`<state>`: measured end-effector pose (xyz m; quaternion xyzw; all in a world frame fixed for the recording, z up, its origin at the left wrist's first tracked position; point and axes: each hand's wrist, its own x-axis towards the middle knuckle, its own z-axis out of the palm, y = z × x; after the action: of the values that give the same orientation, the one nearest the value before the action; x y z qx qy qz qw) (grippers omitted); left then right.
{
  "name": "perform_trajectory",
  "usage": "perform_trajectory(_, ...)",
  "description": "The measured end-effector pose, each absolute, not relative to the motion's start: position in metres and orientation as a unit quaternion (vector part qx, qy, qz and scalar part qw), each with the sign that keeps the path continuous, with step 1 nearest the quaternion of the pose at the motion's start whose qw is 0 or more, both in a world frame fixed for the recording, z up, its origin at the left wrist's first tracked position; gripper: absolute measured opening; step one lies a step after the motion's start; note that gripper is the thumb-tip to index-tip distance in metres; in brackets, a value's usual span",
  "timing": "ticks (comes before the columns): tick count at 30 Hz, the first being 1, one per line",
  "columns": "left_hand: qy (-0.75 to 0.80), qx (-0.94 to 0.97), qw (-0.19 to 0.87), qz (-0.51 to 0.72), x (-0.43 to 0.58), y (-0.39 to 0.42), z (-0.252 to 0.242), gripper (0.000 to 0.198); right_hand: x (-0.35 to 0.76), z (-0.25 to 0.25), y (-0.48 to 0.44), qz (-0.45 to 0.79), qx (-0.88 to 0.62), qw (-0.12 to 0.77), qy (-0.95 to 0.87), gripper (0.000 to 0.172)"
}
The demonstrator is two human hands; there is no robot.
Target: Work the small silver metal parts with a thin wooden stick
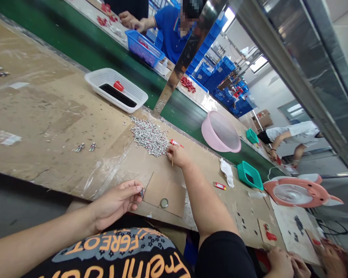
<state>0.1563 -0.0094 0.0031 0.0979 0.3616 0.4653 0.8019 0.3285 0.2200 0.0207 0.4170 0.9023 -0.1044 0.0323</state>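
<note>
My left hand (118, 201) is near the table's front edge, its thumb and forefinger pinching a small dark piece (142, 192) too small to make out. My right hand (178, 155) reaches to the right edge of a heap of small silvery-white parts (149, 137). A thin wooden stick (172, 161) pokes down from its closed fingers. Just behind that hand lies a red and white packet (176, 143), partly covered by it. Between my arms, a bottle cap (164, 202) rests on a flat cardboard sheet (174, 193).
A white basket (88, 79) stands behind the heap, beside a metal post (174, 79). Left lie two small figure-like pieces (87, 147). A pink basin (220, 133) sits on the green belt (188, 125). Rightwards are a lighter (219, 186), a green tray (242, 175), a pink fan (295, 192) and co-workers' hands (284, 262).
</note>
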Motion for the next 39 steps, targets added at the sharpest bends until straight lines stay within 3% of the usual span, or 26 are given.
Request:
perform_trajectory(6,0.361,0.099,0.801,0.466,0.156,-0.01,0.004,0.011,0.326,0.018,0.227,-0.118,0.427,0.018,0.896,0.014)
perform_trajectory(11,0.369,0.105,0.794,0.472,0.155,-0.008,0.009,0.01,0.326,0.033,0.21,-0.126,0.447,-0.046,0.884,0.011)
perform_trajectory(19,0.337,0.107,0.775,0.523,0.16,-0.007,0.017,0.006,0.33,0.057,0.085,-0.229,0.306,-0.273,0.883,0.008)
perform_trajectory(26,0.304,0.079,0.782,0.539,0.169,-0.013,0.017,0.007,0.326,0.051,0.03,-0.183,0.295,-0.309,0.885,0.013)
perform_trajectory(39,0.293,0.079,0.775,0.554,0.173,-0.018,0.019,0.008,0.326,0.052,0.02,-0.142,0.314,-0.267,0.9,0.009)
